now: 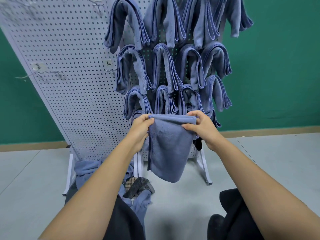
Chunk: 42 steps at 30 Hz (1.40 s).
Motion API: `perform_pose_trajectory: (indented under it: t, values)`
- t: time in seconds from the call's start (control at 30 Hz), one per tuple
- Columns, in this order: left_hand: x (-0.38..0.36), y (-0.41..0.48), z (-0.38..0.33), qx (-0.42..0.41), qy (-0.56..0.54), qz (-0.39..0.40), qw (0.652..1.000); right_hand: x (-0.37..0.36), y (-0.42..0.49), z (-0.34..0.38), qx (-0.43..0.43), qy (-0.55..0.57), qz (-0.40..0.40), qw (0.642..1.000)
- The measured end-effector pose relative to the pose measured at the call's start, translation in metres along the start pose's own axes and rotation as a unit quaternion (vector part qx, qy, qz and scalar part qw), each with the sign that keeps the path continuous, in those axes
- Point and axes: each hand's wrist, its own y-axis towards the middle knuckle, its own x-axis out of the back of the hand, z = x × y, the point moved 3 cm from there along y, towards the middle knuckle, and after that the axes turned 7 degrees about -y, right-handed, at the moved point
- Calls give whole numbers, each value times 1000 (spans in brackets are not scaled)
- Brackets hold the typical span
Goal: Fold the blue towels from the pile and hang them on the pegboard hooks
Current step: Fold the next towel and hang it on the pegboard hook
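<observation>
Floor point(270, 153) beneath you is pale grey, wall point(280, 66) green; your left hand point(141, 129) and right hand point(200, 127) each pinch a top corner of the towel point(169, 149) before the pegboard point(69, 66).

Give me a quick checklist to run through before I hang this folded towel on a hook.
1. The left hand grips the towel at its top left corner: ok.
2. The right hand pinches the top right corner: ok.
3. The towel is folded and hangs clear of the floor: ok.
4. Free hook among the hung towels on the right panel: cannot tell, they cover the hooks.
5. A bare hook on the left panel: ok.
</observation>
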Motion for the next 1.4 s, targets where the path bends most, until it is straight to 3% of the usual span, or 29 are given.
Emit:
perform_pose_trajectory:
  t: [0.1,0.27,0.53,0.67,0.87,1.07,1.23,1.4]
  values:
    - [-13,-2,0,-26,8,37,999,4,-2,5,34,-114,25,993]
    - [-30,-4,-11,-45,39,97,993,0,0,27,77,-311,114,941]
    - [-25,-9,-38,-16,-13,-8,1000,1,11,90,133,-344,94,925]
    - [-24,-24,-7,70,-47,-48,995,6,6,131,136,-321,100,932]
    - [-28,-50,23,175,-145,18,974,30,-2,200,170,-221,61,958]
    - [-22,-44,5,190,-397,55,896,77,3,211,139,-62,-11,988]
    - [11,-27,-36,157,-329,21,931,107,10,158,29,9,-82,996]
    - [48,-18,-84,114,-240,22,964,107,19,108,-89,42,-34,995]
